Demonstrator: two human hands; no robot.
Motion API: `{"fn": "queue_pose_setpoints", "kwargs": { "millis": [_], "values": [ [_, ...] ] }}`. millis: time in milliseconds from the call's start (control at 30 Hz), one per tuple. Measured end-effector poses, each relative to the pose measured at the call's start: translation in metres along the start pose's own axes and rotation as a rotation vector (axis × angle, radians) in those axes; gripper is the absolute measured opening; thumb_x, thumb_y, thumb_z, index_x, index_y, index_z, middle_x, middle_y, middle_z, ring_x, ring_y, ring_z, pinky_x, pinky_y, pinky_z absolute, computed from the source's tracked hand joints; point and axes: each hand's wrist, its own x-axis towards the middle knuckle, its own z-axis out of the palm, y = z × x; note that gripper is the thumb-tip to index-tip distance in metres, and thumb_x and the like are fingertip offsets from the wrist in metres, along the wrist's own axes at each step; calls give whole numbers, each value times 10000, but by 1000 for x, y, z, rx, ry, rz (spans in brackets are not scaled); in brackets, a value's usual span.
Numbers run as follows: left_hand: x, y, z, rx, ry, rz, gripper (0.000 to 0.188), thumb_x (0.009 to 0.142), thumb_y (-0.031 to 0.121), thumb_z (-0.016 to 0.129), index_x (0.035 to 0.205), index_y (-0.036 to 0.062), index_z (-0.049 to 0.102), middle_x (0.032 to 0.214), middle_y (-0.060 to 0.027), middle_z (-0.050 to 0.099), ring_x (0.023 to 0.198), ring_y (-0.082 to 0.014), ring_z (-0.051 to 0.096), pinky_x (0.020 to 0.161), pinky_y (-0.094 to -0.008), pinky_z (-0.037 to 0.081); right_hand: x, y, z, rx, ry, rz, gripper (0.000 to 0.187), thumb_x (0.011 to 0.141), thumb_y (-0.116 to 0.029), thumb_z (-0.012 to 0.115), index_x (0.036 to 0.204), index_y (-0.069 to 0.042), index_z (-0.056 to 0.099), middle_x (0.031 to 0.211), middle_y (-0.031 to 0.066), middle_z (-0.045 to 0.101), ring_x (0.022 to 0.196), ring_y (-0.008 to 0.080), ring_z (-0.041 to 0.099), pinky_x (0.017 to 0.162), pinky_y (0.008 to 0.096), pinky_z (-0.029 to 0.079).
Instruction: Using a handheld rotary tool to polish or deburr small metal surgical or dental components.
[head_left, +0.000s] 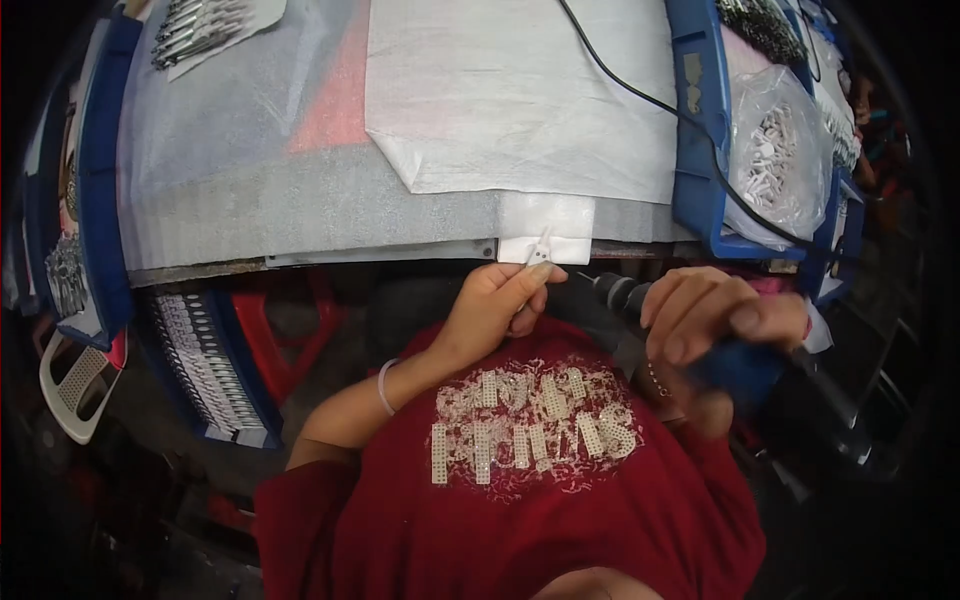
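My left hand [500,308] is closed, pinching a small white plastic piece [541,251] between thumb and fingers. That piece has small dark holes and a narrow tip, and it is held at the table's near edge over a white foam pad [520,215]. My right hand [705,310] is wrapped round a power screwdriver [740,368] with a dark and blue body, partly hidden and blurred. Its grey chuck [618,293] and thin bit point left, toward my left hand. A gap shows between the bit and the white piece.
A white sheet [510,100] covers much of the table. At right, a blue bin [700,180] holds a plastic bag of white parts [770,165]; a black cable [650,98] runs past it. Blue trays [95,190] stand at left, with a red stool [285,340] below.
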Motion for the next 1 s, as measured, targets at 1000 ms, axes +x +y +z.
{"fn": "queue_pose_setpoints", "kwargs": {
  "millis": [1000],
  "values": [
    [11,445,-145,1591,420,738,163,861,83,638,1015,32,619,886,2,624,843,-87,545,762,-224,430,-23,2,14,-149,321,376,402,689,-178,766,1001,-63,540,637,28,656,583,119,607,667,245,446]
  ]
}}
